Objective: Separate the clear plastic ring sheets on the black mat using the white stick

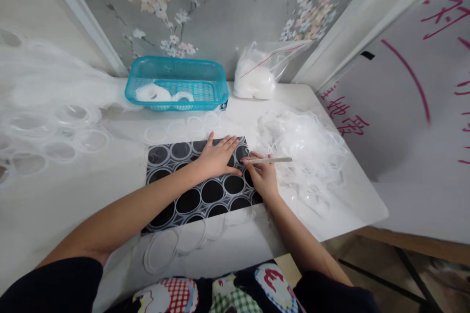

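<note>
A home worktable [341, 190] against floral wallpaper [220, 5].

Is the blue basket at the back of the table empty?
No, the blue basket holds at least two white ring-shaped pieces, lying on its mesh bottom near the left side.

Turquoise basket [176, 78], black mat [198, 190], grey floral wallpaper [220, 10].

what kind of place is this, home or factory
Likely a home set up for piecework, not a factory: floral wallpaper behind a white table, a teal basket holding finished rings, and a heap of clear plastic offcuts beside the black mat.
</note>
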A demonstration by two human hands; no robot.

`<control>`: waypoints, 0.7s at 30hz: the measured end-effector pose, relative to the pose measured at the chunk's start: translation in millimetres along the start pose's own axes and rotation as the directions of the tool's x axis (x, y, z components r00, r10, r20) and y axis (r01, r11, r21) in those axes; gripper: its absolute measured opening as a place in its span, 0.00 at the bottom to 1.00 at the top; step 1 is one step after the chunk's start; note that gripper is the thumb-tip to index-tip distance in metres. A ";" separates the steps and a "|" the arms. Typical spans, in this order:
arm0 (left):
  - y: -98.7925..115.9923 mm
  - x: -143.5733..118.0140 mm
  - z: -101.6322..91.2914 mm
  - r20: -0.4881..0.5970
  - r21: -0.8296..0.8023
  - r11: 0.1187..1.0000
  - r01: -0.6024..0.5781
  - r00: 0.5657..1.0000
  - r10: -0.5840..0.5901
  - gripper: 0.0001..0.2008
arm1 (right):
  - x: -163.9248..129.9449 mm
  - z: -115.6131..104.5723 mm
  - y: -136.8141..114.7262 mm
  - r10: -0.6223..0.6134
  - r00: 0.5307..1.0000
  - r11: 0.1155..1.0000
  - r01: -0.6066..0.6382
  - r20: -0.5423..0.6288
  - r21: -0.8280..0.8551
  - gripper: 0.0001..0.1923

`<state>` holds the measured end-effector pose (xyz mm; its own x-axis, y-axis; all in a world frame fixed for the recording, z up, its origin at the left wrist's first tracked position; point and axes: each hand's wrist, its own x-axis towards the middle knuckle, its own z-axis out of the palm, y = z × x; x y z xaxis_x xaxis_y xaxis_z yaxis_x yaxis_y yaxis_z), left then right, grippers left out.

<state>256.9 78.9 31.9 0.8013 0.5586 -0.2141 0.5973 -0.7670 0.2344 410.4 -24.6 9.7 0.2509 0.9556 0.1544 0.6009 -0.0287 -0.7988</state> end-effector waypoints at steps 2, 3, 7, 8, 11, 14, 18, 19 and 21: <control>-0.7 0.6 2.1 -0.010 -0.002 1.000 0.000 1.000 0.000 0.50 | 1.7 -1.3 1.6 0.006 1.000 1.000 -0.006 0.002 0.005 0.13; -1.0 0.8 2.8 -0.012 -0.002 1.000 0.001 1.000 -0.001 0.50 | 2.3 -1.8 1.7 0.010 1.000 1.000 -0.010 -0.002 0.007 0.13; -0.8 1.0 2.0 0.006 -0.004 1.000 0.011 1.000 -0.011 0.51 | -3.0 -0.4 1.1 -0.024 1.000 0.999 0.024 -0.010 -0.035 0.12; -0.5 0.9 1.3 0.013 -0.005 1.000 0.014 1.000 -0.014 0.50 | -6.6 1.0 1.0 -0.052 0.999 0.996 0.051 -0.009 -0.066 0.12; 0.7 1.1 0.7 0.021 -0.008 1.000 0.020 1.000 -0.020 0.49 | -15.9 3.6 1.1 -0.194 0.981 0.956 0.194 0.019 -0.219 0.09; 1.7 2.6 1.8 0.006 -0.020 1.000 0.011 1.000 -0.011 0.49 | -3.5 -6.4 0.2 -0.325 0.940 0.872 0.339 0.099 -0.354 0.13; -1.0 -0.3 1.9 -0.006 -0.038 0.999 -0.020 1.000 0.020 0.53 | 43.6 -35.8 -7.3 -0.318 0.852 0.902 0.139 -0.415 -0.408 0.14; -3.5 -3.5 1.8 -0.027 -0.044 0.999 -0.016 1.000 0.014 0.54 | 50.7 -39.2 -10.8 -0.263 0.786 0.937 0.069 -0.560 -0.343 0.14; -11.0 -12.7 2.3 -0.070 -0.060 0.998 0.004 0.998 -0.008 0.54 | 50.0 -34.2 -18.7 -0.203 0.837 0.972 0.109 -0.508 -0.209 0.15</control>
<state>240.0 79.6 29.9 0.7967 0.5856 -0.1494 0.6015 -0.7444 0.2901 437.6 13.7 52.2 0.4735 0.6570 0.5867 0.7697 0.0152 -0.6382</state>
